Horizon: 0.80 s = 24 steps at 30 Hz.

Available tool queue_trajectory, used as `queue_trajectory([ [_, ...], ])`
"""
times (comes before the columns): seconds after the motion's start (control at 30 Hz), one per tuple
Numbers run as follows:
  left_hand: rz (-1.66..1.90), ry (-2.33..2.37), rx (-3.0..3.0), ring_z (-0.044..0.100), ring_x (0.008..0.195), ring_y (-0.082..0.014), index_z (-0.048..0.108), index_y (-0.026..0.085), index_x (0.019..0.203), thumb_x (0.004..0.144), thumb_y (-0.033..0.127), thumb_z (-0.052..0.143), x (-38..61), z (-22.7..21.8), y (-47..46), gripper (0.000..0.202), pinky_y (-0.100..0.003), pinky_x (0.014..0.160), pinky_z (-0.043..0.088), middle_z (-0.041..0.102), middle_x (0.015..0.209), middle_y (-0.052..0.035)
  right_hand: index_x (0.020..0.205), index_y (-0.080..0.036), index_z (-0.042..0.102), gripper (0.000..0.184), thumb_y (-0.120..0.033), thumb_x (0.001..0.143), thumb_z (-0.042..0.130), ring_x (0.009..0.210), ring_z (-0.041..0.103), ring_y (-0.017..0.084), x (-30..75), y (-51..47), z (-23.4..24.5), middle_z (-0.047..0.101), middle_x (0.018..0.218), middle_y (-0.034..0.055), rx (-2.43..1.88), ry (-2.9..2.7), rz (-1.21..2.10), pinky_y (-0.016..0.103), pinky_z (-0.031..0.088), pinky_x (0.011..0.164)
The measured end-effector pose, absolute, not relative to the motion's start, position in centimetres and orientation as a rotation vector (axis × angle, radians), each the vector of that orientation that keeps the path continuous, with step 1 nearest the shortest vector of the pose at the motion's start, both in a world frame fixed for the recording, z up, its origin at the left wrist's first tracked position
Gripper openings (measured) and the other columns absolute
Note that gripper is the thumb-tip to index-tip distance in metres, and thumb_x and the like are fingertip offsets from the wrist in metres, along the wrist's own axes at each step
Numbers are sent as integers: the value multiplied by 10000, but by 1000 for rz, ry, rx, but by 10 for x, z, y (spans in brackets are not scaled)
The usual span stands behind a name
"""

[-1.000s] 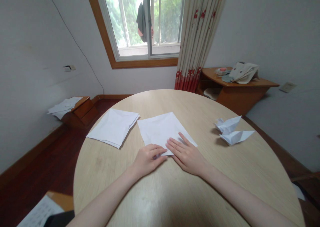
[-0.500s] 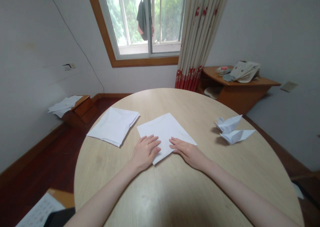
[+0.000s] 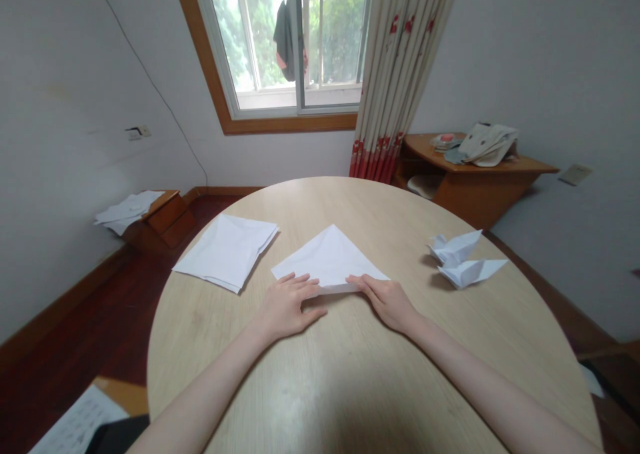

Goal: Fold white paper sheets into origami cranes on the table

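A white sheet of paper (image 3: pixel 333 257) lies in front of me, its far corner pointing at the window. Its near side now makes a straight, slightly raised edge, with the near corner out of sight underneath. My left hand (image 3: pixel 290 307) rests flat over the left part of that edge, fingers extended and thumb spread away on the tabletop. At the right part of the same edge, my right hand (image 3: pixel 385 299) grips the paper with bent fingers; its thumb is mostly hidden.
A stack of white paper sheets (image 3: pixel 225 251) lies left on the round wooden table (image 3: pixel 320 374). Two folded paper cranes (image 3: pixel 465 271) stand to the right. Beyond are a wooden desk (image 3: pixel 500 181) with a cloth bag (image 3: pixel 489 144), a curtain (image 3: pixel 395 74) and a low cabinet (image 3: pixel 173 217).
The paper's near corner has gone under, turning the square outline into a triangle. My right hand has moved slightly and curled onto the edge; my left thumb has spread outward.
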State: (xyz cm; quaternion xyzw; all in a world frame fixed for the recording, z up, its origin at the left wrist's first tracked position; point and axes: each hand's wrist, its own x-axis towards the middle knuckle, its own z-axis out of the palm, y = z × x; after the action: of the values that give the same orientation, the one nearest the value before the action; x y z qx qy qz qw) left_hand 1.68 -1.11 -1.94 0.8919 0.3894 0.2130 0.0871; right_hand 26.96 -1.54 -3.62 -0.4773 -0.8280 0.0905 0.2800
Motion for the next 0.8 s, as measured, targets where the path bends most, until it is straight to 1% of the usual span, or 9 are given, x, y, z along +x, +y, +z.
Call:
queue_trajectory([
  [0.07, 730, 1193, 2613, 624, 1106, -253, 656, 234, 1135, 830, 348, 664, 18, -20, -11, 325, -428, 984, 449, 685, 1154, -68, 858, -212, 638, 425, -355, 998, 264, 705, 689, 196, 271, -15, -34, 739, 809, 59, -1321, -2193, 260, 269, 492, 604],
  [0.13, 794, 1240, 2537, 658, 1031, -229, 684, 241, 1077, 857, 315, 640, 18, -21, -10, 237, -366, 911, 494, 712, 1089, -47, 733, -214, 579, 489, -423, 993, 222, 571, 627, 183, 271, -15, -34, 677, 649, 42, -1355, -2148, 249, 256, 439, 535],
  [0.2, 820, 1313, 2455, 680, 953, -206, 704, 253, 1014, 882, 293, 612, 18, -22, -9, 167, -319, 841, 511, 730, 1027, -23, 677, -220, 521, 528, -468, 989, 174, 516, 576, 171, 272, -14, -34, 614, 578, 27, -1366, -2105, 236, 251, 411, 516],
  [0.27, 825, 1403, 2394, 687, 896, -197, 710, 252, 977, 894, 255, 593, 17, -23, -9, 143, -296, 793, 509, 739, 976, -11, 671, -223, 492, 541, -493, 985, 144, 502, 553, 164, 272, -14, -35, 580, 560, 20, -1367, -2071, 233, 247, 403, 513],
  [0.33, 828, 1498, 2366, 687, 854, -199, 710, 237, 955, 903, 240, 579, 17, -24, -9, 141, -285, 749, 500, 741, 937, -19, 670, -224, 481, 550, -517, 981, 134, 488, 536, 160, 271, -14, -35, 556, 544, 14, -1369, -2037, 229, 244, 393, 501],
  [0.5, 810, 1598, 2398, 669, 752, -193, 705, 209, 875, 931, 271, 532, 19, -26, -12, 192, -258, 648, 455, 726, 820, -42, 685, -218, 506, 566, -546, 975, 146, 448, 506, 150, 269, -16, -34, 537, 516, 7, -1372, -1978, 210, 242, 368, 470],
  [0.63, 818, 1602, 2380, 668, 743, -190, 695, 202, 857, 941, 278, 514, 19, -28, -12, 214, -253, 647, 442, 726, 817, -45, 690, -208, 533, 556, -520, 982, 178, 447, 511, 148, 267, -18, -34, 541, 512, 10, -1383, -1948, 167, 241, 357, 470],
  [0.8, 832, 1604, 2368, 664, 713, -183, 691, 208, 850, 947, 314, 502, 21, -28, -12, 238, -246, 620, 421, 726, 793, -36, 738, -189, 608, 553, -441, 1001, 193, 490, 564, 148, 263, -20, -34, 613, 560, 36, -1418, -1949, -42, 239, 360, 501],
])
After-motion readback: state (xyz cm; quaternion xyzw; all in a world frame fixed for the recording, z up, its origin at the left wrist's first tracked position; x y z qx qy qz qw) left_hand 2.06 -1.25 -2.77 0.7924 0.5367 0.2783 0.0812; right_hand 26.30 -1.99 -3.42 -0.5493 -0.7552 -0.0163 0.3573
